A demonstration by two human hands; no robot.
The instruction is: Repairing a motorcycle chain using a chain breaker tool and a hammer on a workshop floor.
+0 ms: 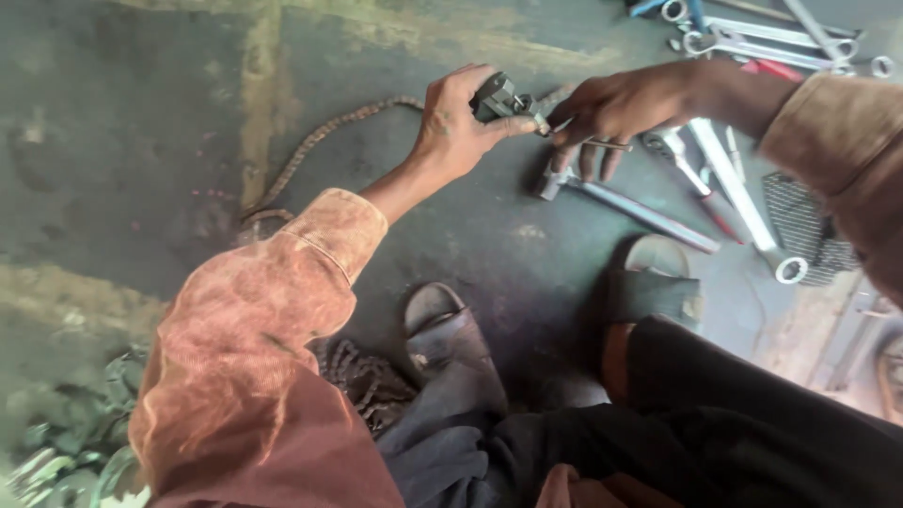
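Chain-tool work, mid-step: the left hand (458, 120) grips a dark chain breaker tool (500, 97) clamped on a rusty chain (315, 143) trailing left, the right hand (616, 105) pinches its handle (602, 144), near 1 hammer (630, 207); next likely needs steady turning.

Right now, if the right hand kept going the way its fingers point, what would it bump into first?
Probably the small metal tool that the left hand holds; the right hand points left at it, fingertips almost touching, though depth is unclear.
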